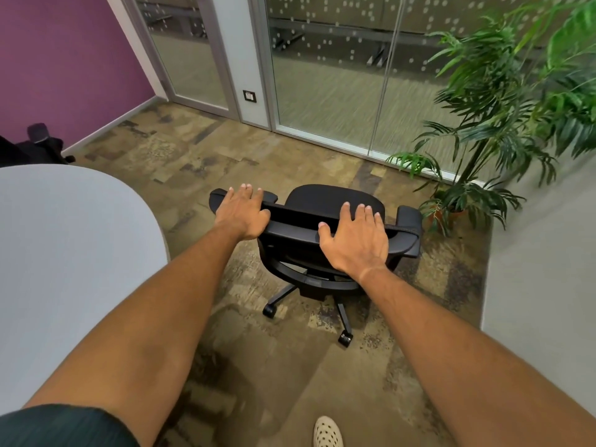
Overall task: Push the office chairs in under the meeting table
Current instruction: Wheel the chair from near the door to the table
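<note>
Beside the grey surface (74,253), on patterned carpet (193,162) near glass walls (329,91) and a plant (503,130), the black chair (325,233) stands clear. Left hand (243,212) and right hand (354,241) rest flat on its backrest, grip wide.

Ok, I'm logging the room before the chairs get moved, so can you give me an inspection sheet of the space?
Surface: pale grey meeting table at left, bare where visible.
Job's things: black office chair stands clear of the table, back toward the camera; second chair partly visible beyond the table.
Clutter: nothing seen.
Hands: left hand and right hand spread open on the chair's back.
Cables: nothing seen.
Surroundings: potted plant close to the chair's right; glass partition ahead; purple wall left; patterned carpet.
</note>
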Tool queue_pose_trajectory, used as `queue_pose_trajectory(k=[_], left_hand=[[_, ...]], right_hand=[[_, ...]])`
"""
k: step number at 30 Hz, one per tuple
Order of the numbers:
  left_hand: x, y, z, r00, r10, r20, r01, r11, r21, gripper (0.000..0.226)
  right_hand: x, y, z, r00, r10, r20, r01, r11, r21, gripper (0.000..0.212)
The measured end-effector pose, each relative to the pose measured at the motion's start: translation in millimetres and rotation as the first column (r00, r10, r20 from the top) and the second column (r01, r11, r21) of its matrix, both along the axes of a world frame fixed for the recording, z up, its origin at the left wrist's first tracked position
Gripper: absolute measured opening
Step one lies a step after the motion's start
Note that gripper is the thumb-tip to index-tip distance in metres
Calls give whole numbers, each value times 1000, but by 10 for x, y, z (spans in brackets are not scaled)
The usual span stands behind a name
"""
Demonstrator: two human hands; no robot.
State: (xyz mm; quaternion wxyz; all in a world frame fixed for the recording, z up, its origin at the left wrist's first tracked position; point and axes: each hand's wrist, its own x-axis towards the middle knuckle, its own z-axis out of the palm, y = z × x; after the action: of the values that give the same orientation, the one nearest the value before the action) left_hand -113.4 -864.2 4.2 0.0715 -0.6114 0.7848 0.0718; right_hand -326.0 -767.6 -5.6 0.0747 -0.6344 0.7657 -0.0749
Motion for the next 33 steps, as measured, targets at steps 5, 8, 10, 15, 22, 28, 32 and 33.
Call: queue_pose_trajectory(k=[5,8,10,15,22,28,32,33], left_hand=[[-36,260,-28,1000,18,-1,-18,1000,3,62],[-40,481,-27,1000,26,17,-26,1000,-5,62],[-20,647,-32,999,37,18,-37,999,-6,63],[144,1147,-61,998,67,-1,-67,997,-33,66],[411,2010,-85,994,100,-37,-101,994,-47,69],[677,2757,-60,992,124,-1,-124,992,8,74],[816,3159,-2,987,158,26,-159,987,40,80],[835,3255,19,985,170,25,-171,985,34,80]], right_hand=[[-59,175,20,1000,-8,11,8,1000,21,76],[-74,306,41,1000,-11,12,11,999,39,76],[-62,417,50,1000,-11,15,10,999,50,76],[56,754,35,1000,-3,16,2,998,65,74],[313,1432,8,999,27,-34,-24,998,64,71],[497,2100,0,983,173,-59,-169,983,68,68],[600,2461,37,969,242,-56,-239,969,57,75],[623,2533,47,965,254,-58,-251,966,51,76]])
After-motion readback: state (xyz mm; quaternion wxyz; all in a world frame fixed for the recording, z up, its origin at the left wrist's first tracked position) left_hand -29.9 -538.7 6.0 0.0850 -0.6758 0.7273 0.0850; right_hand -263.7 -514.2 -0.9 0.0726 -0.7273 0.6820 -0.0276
